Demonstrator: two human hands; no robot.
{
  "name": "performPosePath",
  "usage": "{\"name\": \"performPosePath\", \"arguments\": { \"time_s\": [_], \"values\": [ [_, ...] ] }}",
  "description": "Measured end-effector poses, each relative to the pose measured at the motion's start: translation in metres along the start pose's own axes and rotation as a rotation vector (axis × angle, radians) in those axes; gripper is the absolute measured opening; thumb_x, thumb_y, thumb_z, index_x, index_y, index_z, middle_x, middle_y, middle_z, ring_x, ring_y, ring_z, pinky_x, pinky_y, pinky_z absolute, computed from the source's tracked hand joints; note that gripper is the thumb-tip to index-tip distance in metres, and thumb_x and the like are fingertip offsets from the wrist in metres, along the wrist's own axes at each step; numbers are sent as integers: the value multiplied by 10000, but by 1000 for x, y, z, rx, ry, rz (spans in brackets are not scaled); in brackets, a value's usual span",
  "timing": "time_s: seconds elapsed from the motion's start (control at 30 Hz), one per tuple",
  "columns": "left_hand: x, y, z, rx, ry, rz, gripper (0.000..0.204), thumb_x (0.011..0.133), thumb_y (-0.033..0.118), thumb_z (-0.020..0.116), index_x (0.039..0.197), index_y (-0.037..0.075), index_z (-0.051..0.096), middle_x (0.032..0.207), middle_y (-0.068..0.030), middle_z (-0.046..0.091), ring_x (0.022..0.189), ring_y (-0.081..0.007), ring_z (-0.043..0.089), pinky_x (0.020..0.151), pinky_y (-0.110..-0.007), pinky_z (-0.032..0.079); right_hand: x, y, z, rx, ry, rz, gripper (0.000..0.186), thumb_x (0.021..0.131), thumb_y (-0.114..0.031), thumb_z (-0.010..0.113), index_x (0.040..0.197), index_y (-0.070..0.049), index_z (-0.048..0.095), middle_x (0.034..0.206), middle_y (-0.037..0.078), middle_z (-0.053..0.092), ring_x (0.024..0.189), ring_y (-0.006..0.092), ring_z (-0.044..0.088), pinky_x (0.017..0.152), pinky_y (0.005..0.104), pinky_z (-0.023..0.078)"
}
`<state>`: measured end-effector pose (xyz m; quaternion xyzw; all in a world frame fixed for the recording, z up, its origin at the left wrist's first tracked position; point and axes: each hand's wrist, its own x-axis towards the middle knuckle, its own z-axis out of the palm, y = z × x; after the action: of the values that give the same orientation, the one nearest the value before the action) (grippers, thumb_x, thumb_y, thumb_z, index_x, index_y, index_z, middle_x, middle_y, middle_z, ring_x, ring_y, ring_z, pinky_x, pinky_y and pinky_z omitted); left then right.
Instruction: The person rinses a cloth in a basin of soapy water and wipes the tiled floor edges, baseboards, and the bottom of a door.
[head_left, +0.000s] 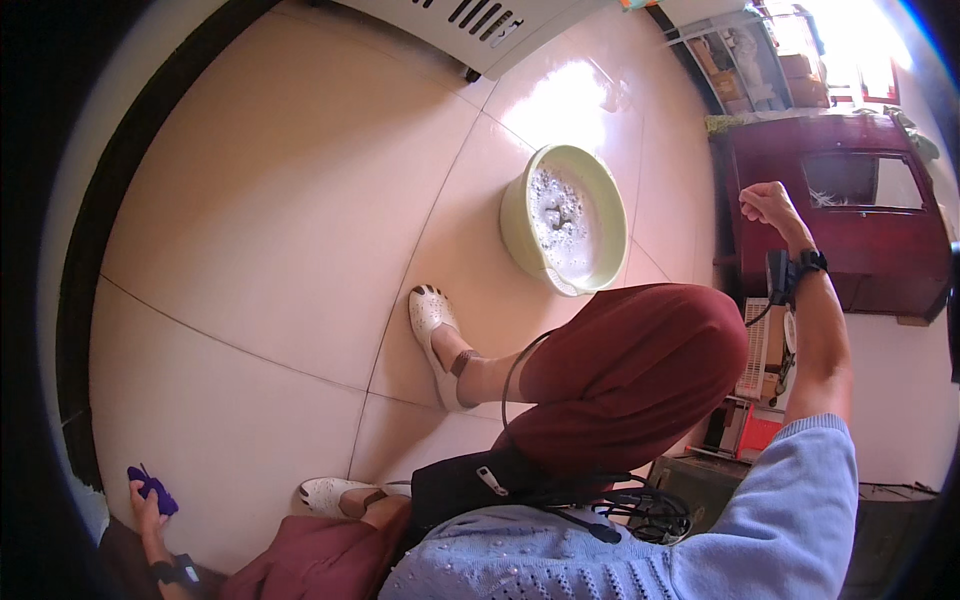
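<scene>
My left hand (144, 502) is low at the far lower left, fingers closed on a purple cloth (156, 490) by the tiled floor near the dark skirting. My right hand (766, 206) is raised at the right with fingers curled; I see nothing in it, and it appears in front of a dark red wooden cabinet (850, 255). A pale green basin (513, 220) of sudsy water with a greyish lump in it sits on the tiles ahead of my bent leg.
A pale slatted appliance (430, 25) on casters is at the top. Shelves with boxes (735, 70) stand at the upper right. A white rack (752, 355), red plastic item (756, 432) and dark cabinet are along the right. Black cables (650, 510) lie by my lap.
</scene>
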<state>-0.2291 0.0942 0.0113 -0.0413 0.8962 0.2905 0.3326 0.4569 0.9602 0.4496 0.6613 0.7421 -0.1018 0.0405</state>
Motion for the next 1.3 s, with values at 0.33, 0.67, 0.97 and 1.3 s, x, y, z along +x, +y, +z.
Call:
{"name": "performPosePath", "arguments": {
  "time_s": [0.33, 0.67, 0.97, 1.3],
  "values": [
    [-5, -12, -4, 120, 34, 159, 357, 844, 61, 521, 1180, 83, 402, 1116, -89, 469, 960, -213, 495, 736, -363, 487, 71, 14, 169, -14, -187, -187, 204, 796, -161, 598, 777, 28, 670, 610, 105, 638, 510, 145, 614, 504, 260, 519],
    [-26, -5, 3, 567, 147, 283, 365, 838, 25, 521, 1180, 41, 396, 1148, -129, 468, 1065, -252, 466, 917, -335, 375, 32, -16, 341, -453, -650, -385, 548, 678, -459, 637, 967, 7, 635, 858, 256, 628, 820, 343, 624, 751, 411, 482],
    [-11, -10, 29, 577, 232, 334, 395, 848, 52, 518, 1212, -8, 378, 1223, -175, 450, 1144, -305, 436, 991, -349, 311, 65, 3, 258, -299, -600, -444, 429, 703, -193, 713, 1115, -135, 608, 1052, 82, 636, 933, 213, 599, 809, 330, 497],
    [-38, -14, 36, 528, 366, 327, 399, 873, 93, 497, 1240, 9, 365, 1239, -200, 448, 1155, -339, 438, 976, -374, 333, 39, -73, 185, 487, -551, -46, 433, 774, -204, 675, 1186, -154, 551, 1150, 46, 588, 1029, 191, 550, 892, 413, 449]
  ]
}}
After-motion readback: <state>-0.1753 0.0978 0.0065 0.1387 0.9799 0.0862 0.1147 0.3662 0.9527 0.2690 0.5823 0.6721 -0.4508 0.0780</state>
